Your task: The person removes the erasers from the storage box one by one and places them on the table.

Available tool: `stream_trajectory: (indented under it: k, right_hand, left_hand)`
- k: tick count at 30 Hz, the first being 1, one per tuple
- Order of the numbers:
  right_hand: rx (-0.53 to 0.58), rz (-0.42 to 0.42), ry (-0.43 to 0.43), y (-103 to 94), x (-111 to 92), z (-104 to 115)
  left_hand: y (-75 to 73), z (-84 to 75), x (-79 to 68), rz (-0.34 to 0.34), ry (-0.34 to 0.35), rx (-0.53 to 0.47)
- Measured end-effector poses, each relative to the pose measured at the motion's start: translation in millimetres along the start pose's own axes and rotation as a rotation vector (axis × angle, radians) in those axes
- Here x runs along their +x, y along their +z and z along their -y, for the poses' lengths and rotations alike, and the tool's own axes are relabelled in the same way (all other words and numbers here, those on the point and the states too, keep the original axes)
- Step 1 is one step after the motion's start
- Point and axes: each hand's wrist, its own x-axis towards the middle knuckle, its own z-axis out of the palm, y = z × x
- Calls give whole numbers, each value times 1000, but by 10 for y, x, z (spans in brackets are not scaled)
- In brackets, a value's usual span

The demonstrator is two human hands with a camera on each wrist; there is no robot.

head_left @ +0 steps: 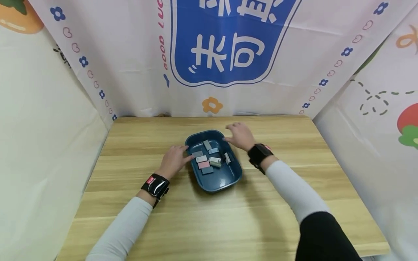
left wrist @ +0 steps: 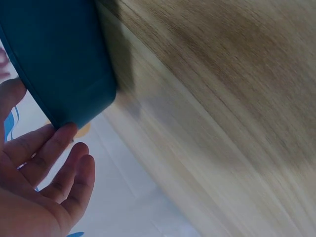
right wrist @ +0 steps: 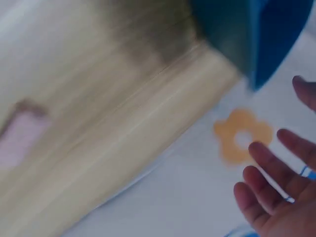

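Note:
A dark blue plastic basin (head_left: 213, 183) with rounded corners stands on the wooden table. Several small rectangular blocks lie inside it, among them a pink block (head_left: 204, 165), a grey-blue block (head_left: 207, 170) and a whitish block (head_left: 227, 158) leaning by the right wall. My left hand (head_left: 173, 160) pinches the basin's left rim, thumb over the edge; in the left wrist view its fingertips (left wrist: 66, 131) touch the outer wall. At the far right corner my right hand (head_left: 241, 136) has its fingers spread, and the right wrist view shows it (right wrist: 281, 187) apart from the rim, holding nothing.
The light wooden tabletop (head_left: 156, 224) extends around the basin. Behind it hangs a white printed cloth (head_left: 137, 87) with a blue emblem, and pale cloth walls (head_left: 39, 145) border both sides. Black bands (head_left: 156, 185) are strapped to both wrists.

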Motion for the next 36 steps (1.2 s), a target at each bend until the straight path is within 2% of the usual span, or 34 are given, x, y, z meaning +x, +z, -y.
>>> stream_trajectory:
  k: [3, 7, 10, 13, 19, 24, 29, 32, 36]
  right_hand:
    - [-8, 65, -116, 127, 214, 315]
    - [48, 183, -184, 367, 298, 542]
    - [47, 240, -190, 575, 271, 580]
    - [29, 252, -193, 751, 229, 588]
    - [33, 253, -174, 928, 203, 656]
    - [55, 241, -167, 939, 230, 723]
    - [84, 198, -160, 853, 272, 750]
    - [127, 160, -184, 724, 292, 764]
    - [206, 42, -223, 433, 318, 707]
  left_hand:
    - [-29, 19, 15, -6, 2, 12]
    - [-2, -57, 58, 7, 23, 28]
    - [41, -135, 91, 20, 49, 30]
    - [75, -180, 99, 19, 82, 33]
    - [103, -164, 61, 19, 83, 26]
    - [72, -137, 34, 27, 70, 7]
    - [12, -103, 30, 27, 63, 33]
    - [-34, -62, 7, 23, 55, 41]
    - [-111, 18, -37, 19, 38, 27]
